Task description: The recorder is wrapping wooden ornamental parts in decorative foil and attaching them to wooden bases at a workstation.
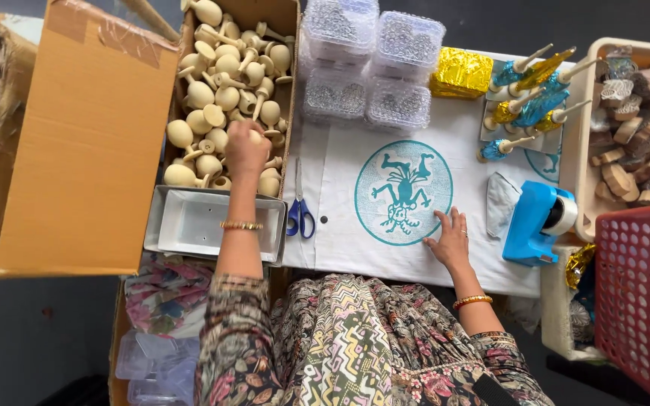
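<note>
The left hand (247, 146) reaches into a cardboard box (189, 45) full of pale wooden knobs (212, 98), its fingers closing on one. The right hand (451, 240) lies flat on a white cloth (340, 225) beside a teal round print (404, 192). Blue scissors (300, 214) lie between the hands.

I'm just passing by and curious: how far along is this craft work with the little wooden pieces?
A few look done: foil-wrapped blue and gold wooden pieces stand on a small tray. In hand: the left hand reaches into the cardboard box of bare round-headed wooden pieces, while the right hand rests flat on the white cloth with a teal print. Most of the box is still unwrapped.
</note>
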